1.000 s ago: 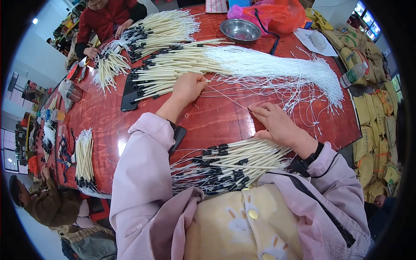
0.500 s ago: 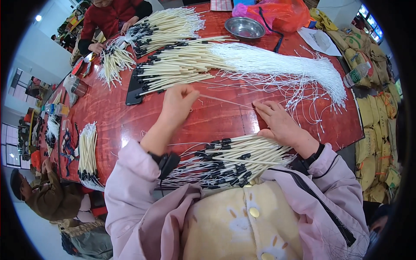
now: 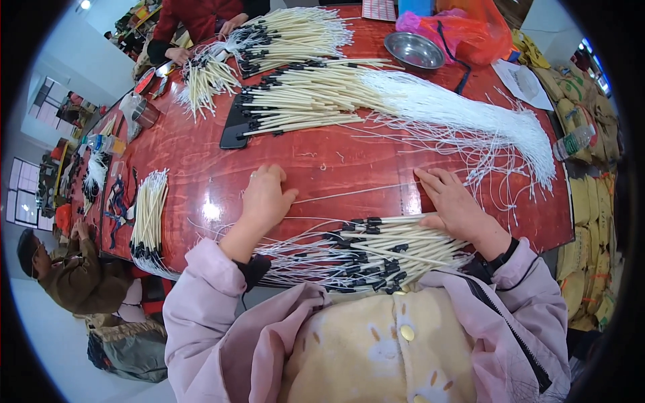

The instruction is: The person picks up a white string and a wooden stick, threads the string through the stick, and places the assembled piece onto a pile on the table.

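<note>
Kinda mid-strand: white cord [image 3: 356,193] runs straight between left hand [image 3: 267,196] and right hand [image 3: 458,207], can't tell grips, or whether near sticks [image 3: 396,247] are done.

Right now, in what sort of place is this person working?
Probably a workshop for handwork: a large red table carries bundles of pale sticks and white cords, a co-worker in red handles more across it, and sacks are piled along the right side.
</note>
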### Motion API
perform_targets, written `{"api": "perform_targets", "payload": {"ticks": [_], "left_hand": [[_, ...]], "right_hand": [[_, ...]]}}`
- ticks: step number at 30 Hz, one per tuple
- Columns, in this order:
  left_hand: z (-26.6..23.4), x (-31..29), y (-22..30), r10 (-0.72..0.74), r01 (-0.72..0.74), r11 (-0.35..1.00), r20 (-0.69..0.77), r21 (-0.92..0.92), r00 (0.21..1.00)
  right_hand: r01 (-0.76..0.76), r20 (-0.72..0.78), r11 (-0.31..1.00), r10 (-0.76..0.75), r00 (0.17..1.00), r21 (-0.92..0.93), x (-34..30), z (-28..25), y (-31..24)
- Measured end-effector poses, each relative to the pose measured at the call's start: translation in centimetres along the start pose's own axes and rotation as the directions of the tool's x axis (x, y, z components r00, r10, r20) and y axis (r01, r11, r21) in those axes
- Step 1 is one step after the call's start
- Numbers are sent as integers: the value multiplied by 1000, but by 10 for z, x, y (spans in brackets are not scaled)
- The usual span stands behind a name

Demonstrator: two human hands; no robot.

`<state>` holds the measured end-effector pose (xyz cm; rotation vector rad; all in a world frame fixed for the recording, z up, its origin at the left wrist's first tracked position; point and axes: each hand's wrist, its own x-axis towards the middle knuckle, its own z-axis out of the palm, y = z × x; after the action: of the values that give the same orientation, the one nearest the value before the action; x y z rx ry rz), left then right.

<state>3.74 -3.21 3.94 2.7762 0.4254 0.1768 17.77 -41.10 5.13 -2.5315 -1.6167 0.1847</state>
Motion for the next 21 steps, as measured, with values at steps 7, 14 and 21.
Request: {"api": "perform_targets", "payload": {"ticks": [7,14,21], "left_hand": [[18,102,15,430,-391,894,-175,218,886],[33,122,2,507,-415,823,-175,388,844],[-3,68,10,515,-507,856,-246,100,822]], "right_hand": [[-82,17,991,80,997,103,0,-4,-8],[-65,-21,990,68,997,128,-1,1,-3],[-40,-93,983,57,994,177,-1,9,0]]}}
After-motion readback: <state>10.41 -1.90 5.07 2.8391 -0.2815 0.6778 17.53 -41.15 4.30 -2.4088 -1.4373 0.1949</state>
